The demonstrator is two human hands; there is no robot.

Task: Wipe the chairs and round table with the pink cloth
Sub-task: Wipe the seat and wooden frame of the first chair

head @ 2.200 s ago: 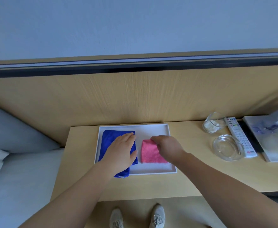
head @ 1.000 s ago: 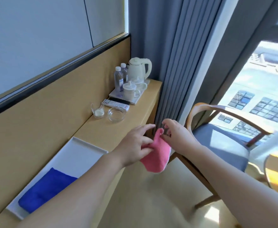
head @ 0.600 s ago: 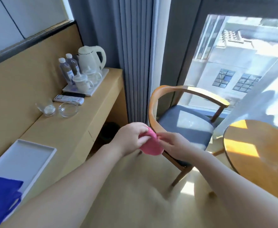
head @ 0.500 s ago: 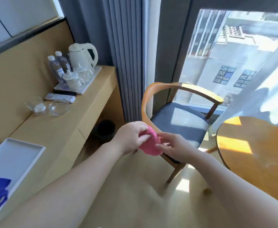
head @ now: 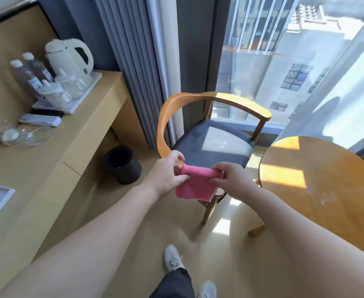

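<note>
The left hand (head: 166, 175) and right hand (head: 233, 179) each pinch a top corner of the pink cloth (head: 195, 187). It hangs below the fingers, so it looks soft and light. The chair (head: 213, 145) sits just past both hands.

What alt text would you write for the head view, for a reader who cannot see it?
The left hand and right hand pinch a pink cloth between them before a wooden chair. A round table stands at right, a desk with a kettle at left.
</note>
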